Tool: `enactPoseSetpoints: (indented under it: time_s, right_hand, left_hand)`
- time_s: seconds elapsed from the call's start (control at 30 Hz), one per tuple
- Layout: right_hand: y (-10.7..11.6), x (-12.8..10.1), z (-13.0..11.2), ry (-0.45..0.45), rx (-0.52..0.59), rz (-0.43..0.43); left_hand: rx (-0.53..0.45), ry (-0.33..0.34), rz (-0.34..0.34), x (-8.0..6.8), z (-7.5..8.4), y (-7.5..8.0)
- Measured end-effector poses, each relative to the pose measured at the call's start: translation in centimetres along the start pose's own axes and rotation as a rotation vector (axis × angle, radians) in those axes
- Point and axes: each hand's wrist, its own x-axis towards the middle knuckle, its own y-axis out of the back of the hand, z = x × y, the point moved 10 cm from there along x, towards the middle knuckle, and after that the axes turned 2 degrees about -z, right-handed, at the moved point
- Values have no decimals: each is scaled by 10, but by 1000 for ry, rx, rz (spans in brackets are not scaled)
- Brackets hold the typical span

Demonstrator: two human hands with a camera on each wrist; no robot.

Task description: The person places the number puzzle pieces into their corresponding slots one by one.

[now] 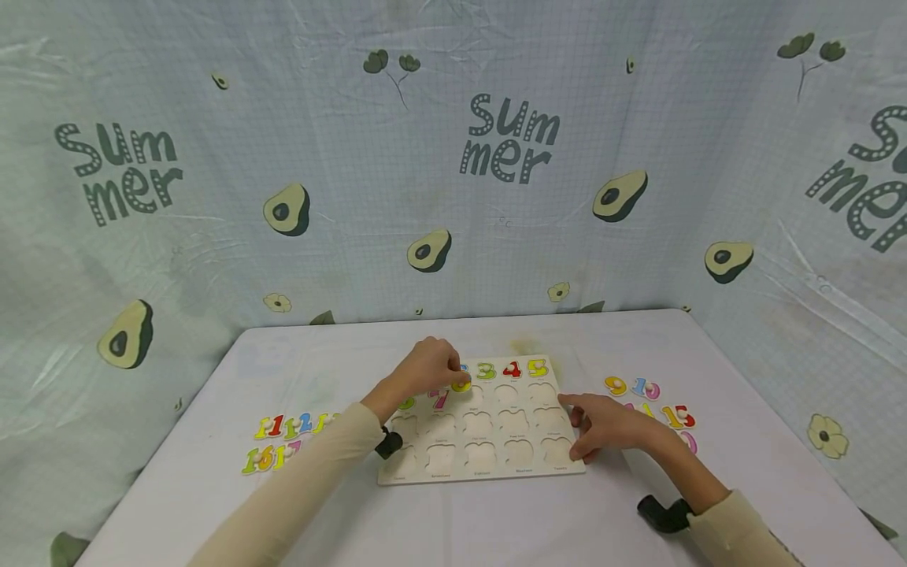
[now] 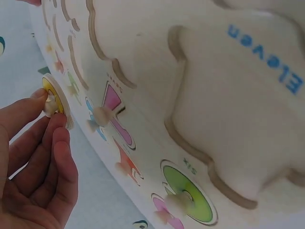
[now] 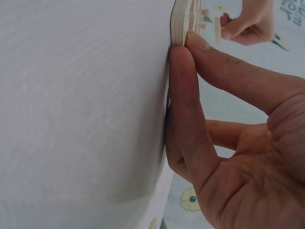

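Observation:
My left hand (image 1: 423, 376) is over the upper part of a wooden number puzzle board (image 1: 496, 429), pinching a yellow number piece (image 2: 59, 102) by its knob. Which number it bears, I cannot tell. The piece hovers close over the hollow right of the pink seven (image 1: 438, 400). A green six (image 2: 193, 198) sits in its hollow beside the seven. Along the top row lie a green three (image 1: 486, 371), a red four (image 1: 512, 369) and a yellow five (image 1: 538, 368); the hand partly covers this row's left end. My right hand (image 1: 609, 429) holds the board's right edge between thumb and fingers.
Left of the board lie loose number pieces, among them an eleven (image 1: 269, 427), a twelve (image 1: 298, 425) and a sixteen (image 1: 258, 459). On the right are a nine (image 1: 616, 386), a ten (image 1: 646, 388) and a fifteen (image 1: 679, 416), with others partly behind the right forearm.

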Motion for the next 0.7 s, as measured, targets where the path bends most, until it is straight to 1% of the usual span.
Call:
enactPoseSetpoints:
  time_s: [0.07, 0.23, 0.47, 0.7]
  right_hand:
    - [0, 0, 1, -3, 2, 0]
    - [0, 1, 1, -8, 2, 3]
    - [0, 1, 0, -10, -8, 9]
    - [1, 0, 0, -16, -15, 14]
  left_hand:
    - [7, 4, -24, 3, 4, -4]
    - [25, 22, -52, 10, 9, -14]
    - [34, 85, -94, 14, 4, -27]
    - [86, 80, -104, 14, 6, -32]
